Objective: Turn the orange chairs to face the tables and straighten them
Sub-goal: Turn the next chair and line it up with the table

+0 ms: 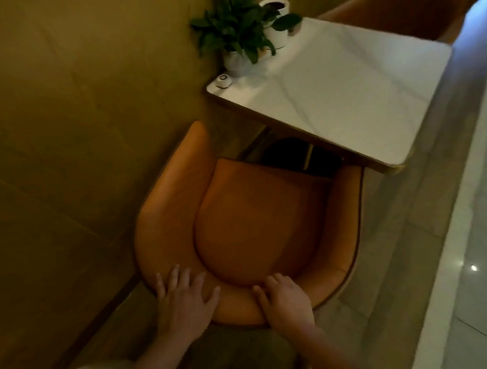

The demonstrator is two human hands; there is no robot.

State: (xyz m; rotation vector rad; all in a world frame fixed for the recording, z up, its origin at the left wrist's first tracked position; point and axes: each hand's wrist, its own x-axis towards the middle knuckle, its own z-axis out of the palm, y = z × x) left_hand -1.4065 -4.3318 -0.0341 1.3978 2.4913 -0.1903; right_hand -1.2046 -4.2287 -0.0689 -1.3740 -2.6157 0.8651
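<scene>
Both our hands rest on the curved top of the backrest, the part of the orange chair (pixel 258 227) nearest us: the left hand (pixel 185 304) lies flat with its fingers spread apart over the rim, and the right hand (pixel 286 302) is curled over the rim with fingers drawn together, gripping the padded edge. That chair stands on the floor between us and the near edge of the tabletop (pixel 346 91), its seat opening toward the table and its right arm tucked just under the tabletop's near right corner, while its left arm stands clear beside the wall (pixel 67 127). We judge it nearly faced but a little skewed, so the step in hand is the final squaring. To do it well we would keep the hands apart on the rim for leverage, swing the back gently until both arms sit evenly against the near edge, and push slowly so the arm does not knock the tabletop. Along the tabletop's far left edge, against the wall, stand a leafy potted plant (pixel 236 33), a white pot (pixel 275 20) behind it, and a small round button (pixel 223 80) at the near left corner. Beyond the far edge we see a second orange chair (pixel 397 6), dim and partly cut off.
</scene>
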